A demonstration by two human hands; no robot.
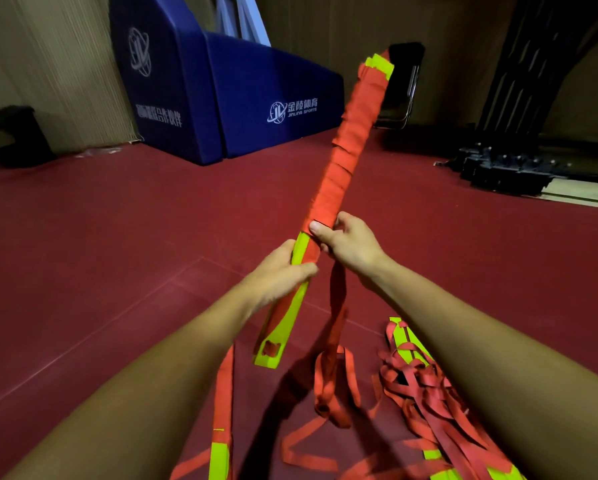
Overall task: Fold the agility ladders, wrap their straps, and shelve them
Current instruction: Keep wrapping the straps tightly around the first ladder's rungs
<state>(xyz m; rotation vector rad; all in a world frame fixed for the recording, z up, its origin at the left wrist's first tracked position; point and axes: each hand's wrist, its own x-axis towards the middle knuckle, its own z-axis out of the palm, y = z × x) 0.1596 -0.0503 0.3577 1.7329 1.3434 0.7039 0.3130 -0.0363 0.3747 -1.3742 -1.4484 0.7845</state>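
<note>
A folded agility ladder [342, 147], a stack of yellow-green rungs bound in red strap, slants up and away in front of me. My left hand [283, 271] grips its bare lower part. My right hand [346, 237] pinches the red strap against the bundle at the lowest turn of the wrapping. The loose strap tail [335, 341] hangs from my right hand down to the floor. A second ladder [418, 379] lies in a tangled heap of red straps and yellow-green rungs under my right forearm.
More loose strap and a rung [221, 441] lie on the dark red floor [117, 237] at bottom centre. Blue padded mats [221, 98] stand at the back wall, a black chair [401, 84] behind the bundle, black equipment [505, 168] at right.
</note>
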